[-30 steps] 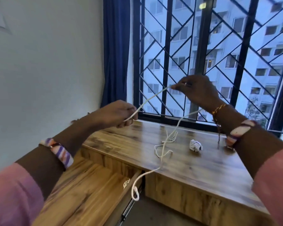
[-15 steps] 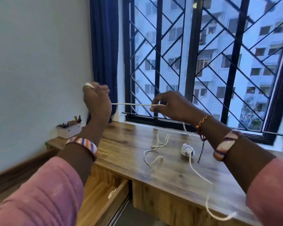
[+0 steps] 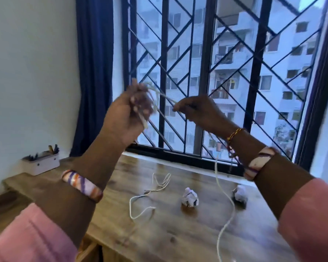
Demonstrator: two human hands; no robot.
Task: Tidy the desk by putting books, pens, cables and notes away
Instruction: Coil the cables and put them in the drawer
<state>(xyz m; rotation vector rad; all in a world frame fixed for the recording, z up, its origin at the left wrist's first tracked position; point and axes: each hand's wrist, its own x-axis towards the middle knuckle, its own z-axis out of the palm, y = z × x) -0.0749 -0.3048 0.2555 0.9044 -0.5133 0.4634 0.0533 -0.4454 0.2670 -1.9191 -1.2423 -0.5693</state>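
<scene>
Blurred left hand (image 3: 129,112) grips looped white cable (image 3: 224,195); right hand (image 3: 199,112) pinches it, its tail cut off below

I saw a thin white cable (image 3: 224,195) held up in the air above the counter (image 3: 178,233). Its upper end was looped in blurred coils around the fingers (image 3: 140,103) of the left hand (image 3: 127,114), and a short taut stretch ran across to the right hand (image 3: 199,112), which pinched it. From there the cable hung down in a long slack curve and trailed off the counter's near edge. A second white cable (image 3: 146,195) lay loose on the counter in an open tangle, its ends splayed toward the window. Just right of it sat a crumpled paper ball (image 3: 189,199), and a second paper ball (image 3: 240,195) lay further right, beyond the hanging cable.
</scene>
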